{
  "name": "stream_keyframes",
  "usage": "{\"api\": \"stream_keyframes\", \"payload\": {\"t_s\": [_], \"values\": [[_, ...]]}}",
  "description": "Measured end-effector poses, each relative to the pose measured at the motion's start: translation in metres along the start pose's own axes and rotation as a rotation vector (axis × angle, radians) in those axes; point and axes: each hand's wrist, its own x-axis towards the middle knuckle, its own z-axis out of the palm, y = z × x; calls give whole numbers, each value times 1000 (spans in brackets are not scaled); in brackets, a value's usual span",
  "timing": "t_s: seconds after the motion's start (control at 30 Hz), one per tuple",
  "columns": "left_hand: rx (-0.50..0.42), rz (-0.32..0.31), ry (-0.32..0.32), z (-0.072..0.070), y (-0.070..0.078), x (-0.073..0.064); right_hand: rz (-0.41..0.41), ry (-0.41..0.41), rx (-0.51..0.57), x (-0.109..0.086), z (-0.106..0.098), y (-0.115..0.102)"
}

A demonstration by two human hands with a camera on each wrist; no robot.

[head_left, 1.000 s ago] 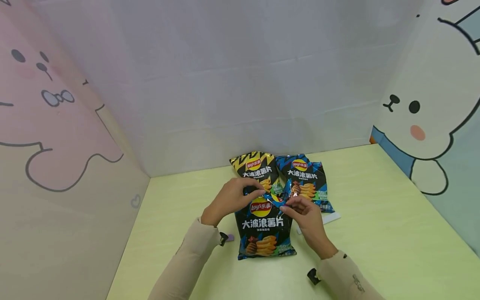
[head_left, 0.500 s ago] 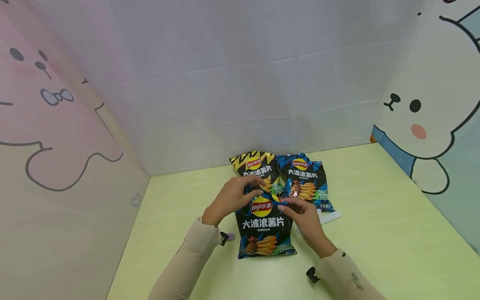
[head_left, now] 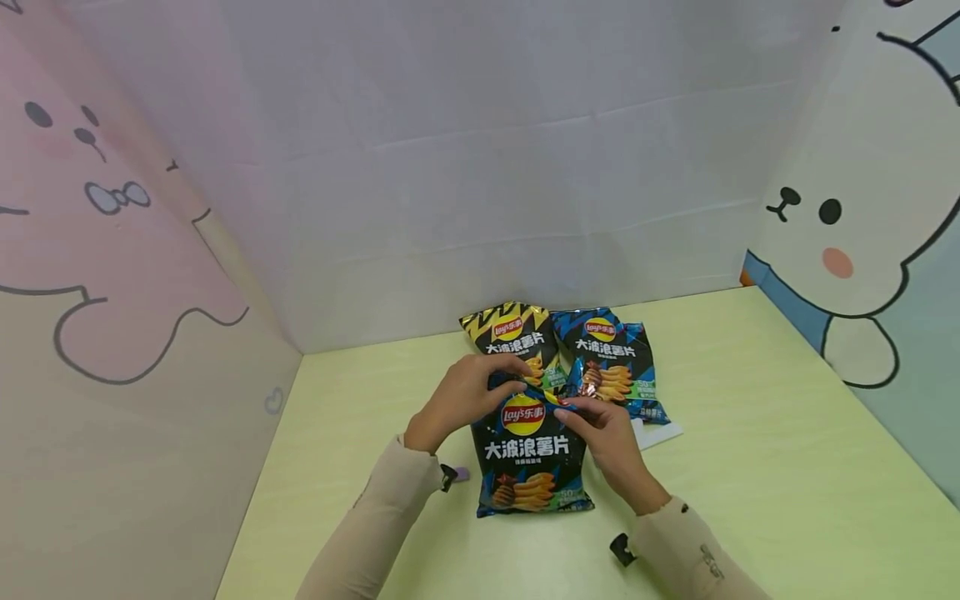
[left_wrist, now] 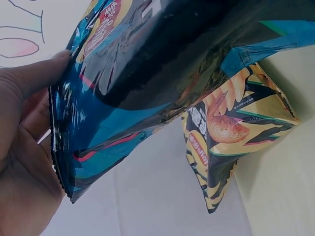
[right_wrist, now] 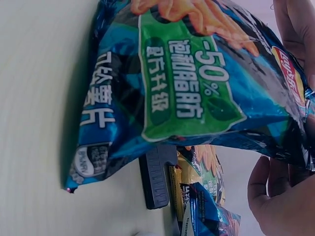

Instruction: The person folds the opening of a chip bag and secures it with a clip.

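A blue-and-black Lay's chip bag (head_left: 528, 475) stands at the front of the group, its printed face toward me. My left hand (head_left: 468, 396) pinches its top seam on the left, thumb in front, as the left wrist view shows with the thumb on the blue foil (left_wrist: 98, 125). At the right end of the same top edge, my right hand (head_left: 617, 442) pinches the foil between thumb and fingers. The strip between both hands is bent over. Just behind stand a yellow-and-black chip bag (head_left: 510, 327) and another blue-and-black chip bag (head_left: 611, 354).
A white flat piece (head_left: 662, 434) lies right of the front bag, and a small purple piece (head_left: 462, 474) shows beside the left wrist. Behind the front bag, a dark ridged block (right_wrist: 156, 179) appears in the right wrist view. A pale back wall (head_left: 450, 208) rises behind the table (head_left: 750, 433).
My right hand has shifted slightly left along the front bag's top. The blue top strip between the hands has folded over and shows less. My left hand has hardly moved.
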Motion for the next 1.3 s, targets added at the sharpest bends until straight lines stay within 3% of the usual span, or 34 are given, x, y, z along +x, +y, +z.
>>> {"api": "stream_keyframes", "payload": {"t_s": [0.17, 0.3, 0.5, 0.6, 0.87, 1.07, 1.3], "values": [[-23, 2, -12, -1, -3, -3, 5, -5, -13, 0, 0, 1], [-58, 5, 31, -5, -8, -6, 3, -5, -29, 0, -1, 2], [-95, -127, 125, -20, -30, -22, -1, 2, -24, -1, 0, 2], [-69, -194, 133, -23, -46, -35, -6, 1, -25, -1, 1, 1], [89, -324, 3, -16, -88, -75, 0, 11, -44, -3, -2, 1], [101, -413, -104, -8, -106, -96, -23, -6, -47, -2, -2, 1], [53, -508, -210, 2, -114, -117, -7, -6, -32, -5, 1, 1]]}}
